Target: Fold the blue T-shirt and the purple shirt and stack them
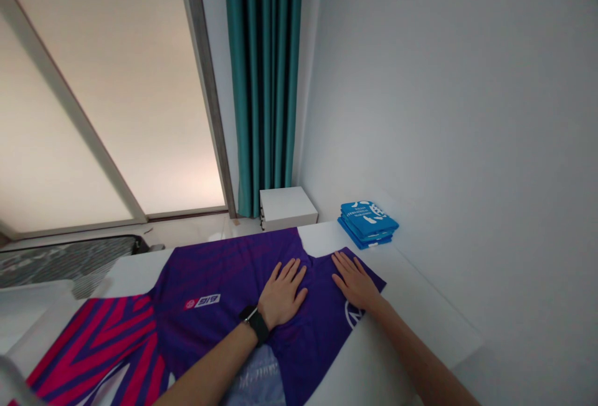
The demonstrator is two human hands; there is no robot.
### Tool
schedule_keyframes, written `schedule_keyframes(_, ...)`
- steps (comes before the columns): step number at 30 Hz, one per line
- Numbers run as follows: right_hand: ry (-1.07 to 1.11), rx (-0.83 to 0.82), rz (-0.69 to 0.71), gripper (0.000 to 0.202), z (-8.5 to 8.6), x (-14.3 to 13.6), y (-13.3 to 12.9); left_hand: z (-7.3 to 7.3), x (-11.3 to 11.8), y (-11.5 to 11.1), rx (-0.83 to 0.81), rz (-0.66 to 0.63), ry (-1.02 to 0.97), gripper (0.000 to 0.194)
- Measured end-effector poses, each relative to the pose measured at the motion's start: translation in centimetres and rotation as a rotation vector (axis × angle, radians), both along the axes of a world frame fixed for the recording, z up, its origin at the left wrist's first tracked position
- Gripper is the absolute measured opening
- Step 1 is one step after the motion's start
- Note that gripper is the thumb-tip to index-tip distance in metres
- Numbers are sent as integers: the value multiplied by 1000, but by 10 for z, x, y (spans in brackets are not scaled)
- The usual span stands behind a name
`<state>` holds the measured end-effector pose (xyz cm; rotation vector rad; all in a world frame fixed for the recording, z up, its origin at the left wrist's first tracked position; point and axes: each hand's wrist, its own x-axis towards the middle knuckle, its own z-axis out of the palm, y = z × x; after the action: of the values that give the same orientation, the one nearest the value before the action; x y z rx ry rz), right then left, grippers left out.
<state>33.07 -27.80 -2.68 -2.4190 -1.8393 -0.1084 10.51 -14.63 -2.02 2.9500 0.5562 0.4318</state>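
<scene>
A purple shirt with a pink-striped part at the left lies spread on a white table. Flat on its middle, near the neck edge, rests my left hand, fingers spread, a dark watch on the wrist. My right hand lies flat on the sleeve at the right, fingers apart, beside a white round logo. Neither hand grips the cloth. Beyond my right hand sits a stack of folded blue cloth items with white print.
Behind the table stands a small white cabinet below a green curtain. A white wall runs along the right side. Frosted door panels are at the back left. A dark-rimmed grey item is at the far left.
</scene>
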Motion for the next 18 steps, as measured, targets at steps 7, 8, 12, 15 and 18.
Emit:
schedule_keyframes(7,3,93,-8,43,19,-14,8,-1,-4,-6,21,29,-30,51)
schedule_keyframes(8,10,111,3,41,24,-19,16,0,-4,-3,29,28,-41,51)
schedule_keyframes(12,11,45,-73,38,43,-46,54,8,-12,26,50,66,-70,50)
schedule_keyframes(15,5,5,-160,30,44,-65,77,11,-33,66,49,145,-48,48)
schedule_keyframes(18,33,-50,-202,28,40,-75,91,6,-68,105,55,278,9,49)
